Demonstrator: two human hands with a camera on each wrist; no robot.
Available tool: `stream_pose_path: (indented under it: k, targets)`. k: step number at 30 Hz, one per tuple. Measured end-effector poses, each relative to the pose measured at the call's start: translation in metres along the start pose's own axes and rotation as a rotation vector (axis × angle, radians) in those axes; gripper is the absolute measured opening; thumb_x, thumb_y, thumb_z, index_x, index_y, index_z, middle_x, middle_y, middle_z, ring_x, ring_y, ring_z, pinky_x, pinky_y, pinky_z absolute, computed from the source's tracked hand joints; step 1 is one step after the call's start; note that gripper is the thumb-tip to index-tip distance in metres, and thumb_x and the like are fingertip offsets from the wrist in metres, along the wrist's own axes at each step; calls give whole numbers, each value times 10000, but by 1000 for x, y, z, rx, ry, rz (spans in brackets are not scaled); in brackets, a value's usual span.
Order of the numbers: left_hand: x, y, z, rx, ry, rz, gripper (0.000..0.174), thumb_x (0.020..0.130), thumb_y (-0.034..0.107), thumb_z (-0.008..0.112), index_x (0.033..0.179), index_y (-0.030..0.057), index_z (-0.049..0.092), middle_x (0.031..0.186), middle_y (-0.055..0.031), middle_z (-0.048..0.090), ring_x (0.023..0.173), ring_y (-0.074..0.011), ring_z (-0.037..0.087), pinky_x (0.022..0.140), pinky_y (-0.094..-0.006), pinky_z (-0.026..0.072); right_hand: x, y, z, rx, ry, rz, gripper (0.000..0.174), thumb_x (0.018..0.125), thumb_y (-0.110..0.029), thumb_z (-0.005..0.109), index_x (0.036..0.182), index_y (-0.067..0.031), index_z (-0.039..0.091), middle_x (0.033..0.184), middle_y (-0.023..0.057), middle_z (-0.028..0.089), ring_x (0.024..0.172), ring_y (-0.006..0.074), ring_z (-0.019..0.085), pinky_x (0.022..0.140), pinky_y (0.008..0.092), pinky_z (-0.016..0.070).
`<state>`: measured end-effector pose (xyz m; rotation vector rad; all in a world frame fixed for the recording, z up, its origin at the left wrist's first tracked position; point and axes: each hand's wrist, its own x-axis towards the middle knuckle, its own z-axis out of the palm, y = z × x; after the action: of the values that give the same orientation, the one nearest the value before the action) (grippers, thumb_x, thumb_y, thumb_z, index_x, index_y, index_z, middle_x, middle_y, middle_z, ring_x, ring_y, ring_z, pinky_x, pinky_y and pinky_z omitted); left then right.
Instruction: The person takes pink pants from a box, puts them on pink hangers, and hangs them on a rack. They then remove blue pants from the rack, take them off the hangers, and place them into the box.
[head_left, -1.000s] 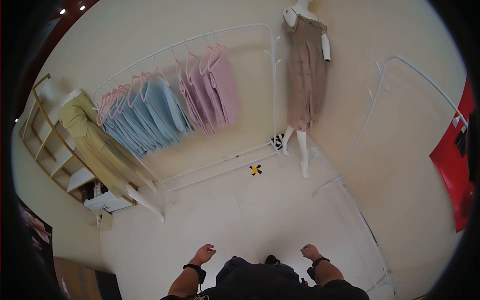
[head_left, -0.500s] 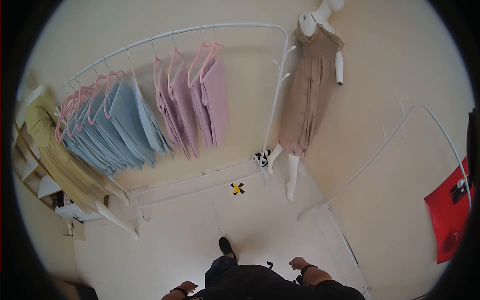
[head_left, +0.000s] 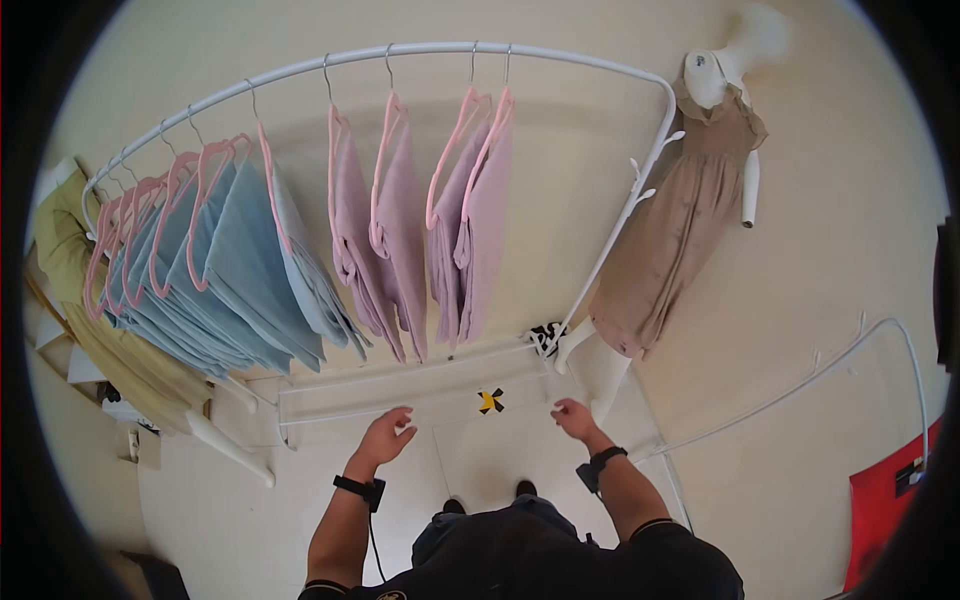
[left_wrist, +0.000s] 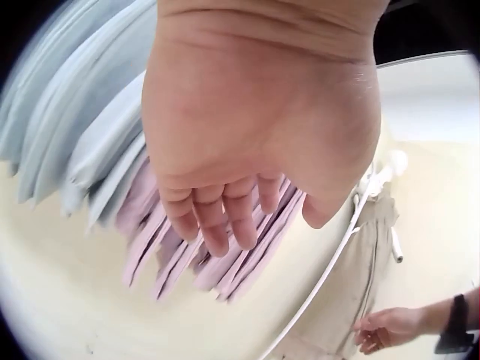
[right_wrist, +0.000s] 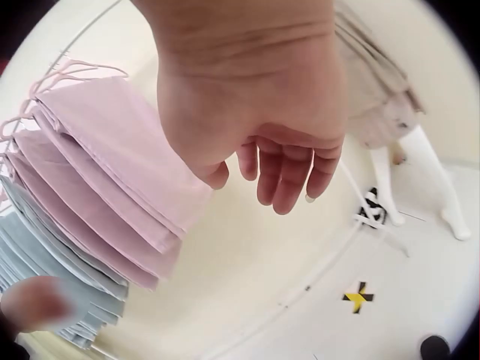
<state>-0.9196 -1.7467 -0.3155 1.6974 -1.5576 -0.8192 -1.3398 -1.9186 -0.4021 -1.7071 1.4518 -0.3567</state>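
My left hand reaches forward with loosely bent fingers and holds nothing. To its right, my right hand is also raised, fingers relaxed, with nothing in its grasp. Several folded lilac garments hang from pink hangers on a white clothes rack ahead of both hands. Left of them on the same rail hang folded light blue garments. In the left wrist view, the left fingers overlap the lilac fabric. The right wrist view shows the lilac stack beside the right thumb.
A mannequin in a brown dress stands right of the rack, and one in an olive dress at the left. Another white rack is at the right. A yellow and black marker lies on the floor near the rack's base.
The person has stepped closer to the rack, so the hanging garments look larger. Both hands have risen forward from low near the body. The feet now stand side by side.
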Motion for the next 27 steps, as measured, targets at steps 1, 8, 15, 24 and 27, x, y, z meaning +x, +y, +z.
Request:
stream_pose_path:
  k: [1, 8, 15, 24, 27]
  targets:
    - [10, 30, -11, 34, 42, 84, 445, 817, 188, 685, 1217, 59, 539, 995, -133, 656, 923, -256, 637, 807, -350, 507, 17, -24, -11, 54, 21, -52, 395, 825, -271, 647, 1118, -15, 581, 825, 125, 658, 737, 212, 636, 685, 329, 506]
    - [70, 162, -41, -266, 223, 196, 641, 822, 90, 662, 1381, 53, 351, 1166, -124, 595, 1094, -243, 576, 936, -355, 446, 181, -171, -74, 535, 132, -491, 400, 864, -52, 568, 1245, -4, 453, 932, 70, 606, 804, 142, 588, 719, 273, 484]
    - [131, 252, -42, -251, 542, 367, 684, 861, 82, 583, 1442, 41, 223, 1405, -173, 404, 1283, -289, 436, 1048, -411, 351, 291, -329, -156, 801, 188, -688, 447, 893, -152, 599, 1288, -24, 433, 1156, 99, 555, 893, 132, 555, 789, 271, 463]
    - [195, 288, -37, 8, 909, 373, 611, 916, 140, 547, 1428, 31, 233, 1262, -199, 509, 1146, -276, 532, 992, -395, 397, 371, -439, -206, 805, 208, -900, 499, 911, -187, 556, 1350, -29, 381, 1385, 166, 418, 1236, 246, 447, 1013, 369, 380]
    - [208, 290, -35, 155, 965, 275, 562, 933, 143, 530, 1408, 20, 257, 1154, -183, 579, 1062, -268, 585, 929, -350, 443, 384, -451, -201, 890, 101, -910, 508, 909, -179, 558, 1360, -35, 376, 1366, 160, 425, 1242, 251, 434, 1015, 365, 375]
